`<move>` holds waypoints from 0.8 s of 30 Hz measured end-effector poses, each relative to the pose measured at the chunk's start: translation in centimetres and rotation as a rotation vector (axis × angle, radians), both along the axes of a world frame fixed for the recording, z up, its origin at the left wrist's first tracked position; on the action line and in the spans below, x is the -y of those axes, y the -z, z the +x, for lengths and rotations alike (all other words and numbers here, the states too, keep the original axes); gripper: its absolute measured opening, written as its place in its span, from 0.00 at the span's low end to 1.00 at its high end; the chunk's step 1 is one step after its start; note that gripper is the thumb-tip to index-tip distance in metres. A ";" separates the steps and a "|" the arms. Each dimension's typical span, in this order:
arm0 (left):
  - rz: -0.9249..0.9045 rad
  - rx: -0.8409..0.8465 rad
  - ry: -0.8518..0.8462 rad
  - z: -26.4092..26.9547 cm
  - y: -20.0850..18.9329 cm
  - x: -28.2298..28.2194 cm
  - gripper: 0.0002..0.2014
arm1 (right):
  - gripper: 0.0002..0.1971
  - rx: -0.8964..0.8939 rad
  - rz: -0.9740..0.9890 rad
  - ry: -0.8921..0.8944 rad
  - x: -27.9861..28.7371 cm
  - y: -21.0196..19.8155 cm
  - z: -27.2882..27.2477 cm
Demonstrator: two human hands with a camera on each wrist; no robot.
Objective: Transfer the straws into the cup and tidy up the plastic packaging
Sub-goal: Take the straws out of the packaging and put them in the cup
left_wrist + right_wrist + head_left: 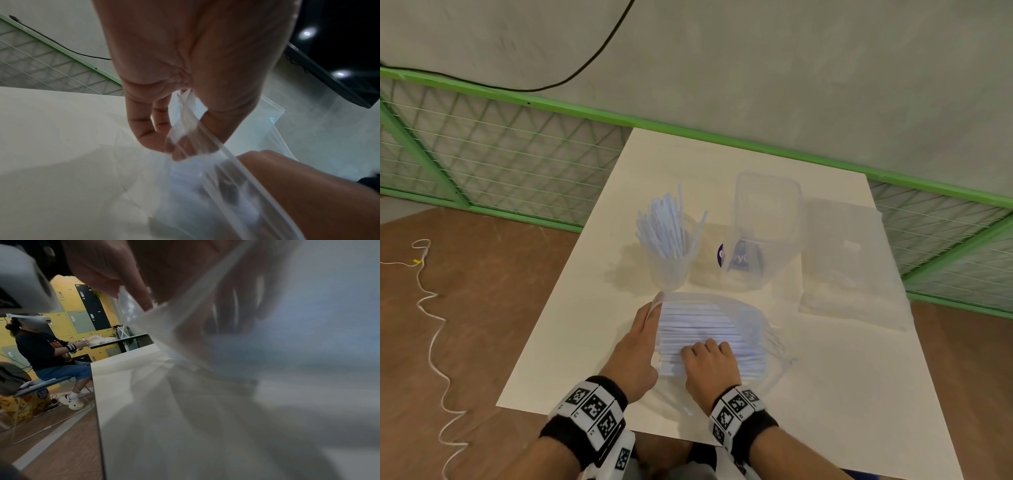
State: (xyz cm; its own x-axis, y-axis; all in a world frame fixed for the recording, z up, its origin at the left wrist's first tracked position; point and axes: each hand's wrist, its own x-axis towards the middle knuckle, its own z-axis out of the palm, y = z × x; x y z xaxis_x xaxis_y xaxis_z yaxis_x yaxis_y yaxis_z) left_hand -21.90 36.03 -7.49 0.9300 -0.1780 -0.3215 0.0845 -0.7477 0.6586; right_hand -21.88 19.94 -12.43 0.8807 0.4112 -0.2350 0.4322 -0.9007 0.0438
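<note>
Here the left hand (636,346) pinches the bag's (753,318) open edge near the counter's (842,394) front edge, while the right hand (710,365) reaches inside, fingers curled on the straws (698,325).

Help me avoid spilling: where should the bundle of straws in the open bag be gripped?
Probably around the bundle's middle, reaching in from the bag mouth on the left. The straws lie flat and parallel; the left hand holds the mouth open, and the right hand is already inside.

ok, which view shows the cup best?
Head view: the cup stands whole behind the bag, straws upright in it. Left wrist shows only the left hand pinching the bag's edge; right wrist is blurred plastic. Neither shows the cup.
</note>
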 end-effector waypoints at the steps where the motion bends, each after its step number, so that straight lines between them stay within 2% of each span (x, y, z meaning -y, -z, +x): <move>1: 0.000 -0.004 -0.002 0.0 0.0 0.0 0.54 | 0.17 -0.015 0.002 0.011 -0.1 -0.1 0.1; 4: 0.005 -0.010 -0.008 0.0 0.1 0.0 0.54 | 0.15 -0.068 -0.004 0.053 -0.4 -0.8 0.4; 11: -0.028 -0.006 -0.005 0.1 0.2 0.0 0.56 | 0.10 -0.181 -0.126 -0.003 -0.8 -1.9 0.5; 13: -0.040 -0.010 -0.005 0.1 0.2 0.0 0.56 | 0.08 -0.167 -0.140 -0.020 -0.9 -2.0 0.3; 15: -0.033 -0.010 -0.006 0.1 0.1 0.0 0.56 | 0.10 -0.144 -0.135 -0.064 -0.8 -1.9 0.4; 18: -0.036 -0.005 -0.010 0.2 0.2 -0.1 0.56 | 0.15 -0.134 -0.041 -0.072 -0.2 -2.0 0.6; 24: -0.054 0.003 -0.021 0.4 0.4 -0.3 0.57 | 0.19 -0.058 0.328 0.029 1.7 -4.8 1.3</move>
State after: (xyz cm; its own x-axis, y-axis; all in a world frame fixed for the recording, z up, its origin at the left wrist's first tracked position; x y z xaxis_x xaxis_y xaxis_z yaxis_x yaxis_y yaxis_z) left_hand -21.45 36.33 -7.88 0.9347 -0.1752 -0.3091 0.0978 -0.7094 0.6980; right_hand -20.61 18.28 -7.65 0.8823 0.4482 -0.1439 0.3995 -0.8746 -0.2747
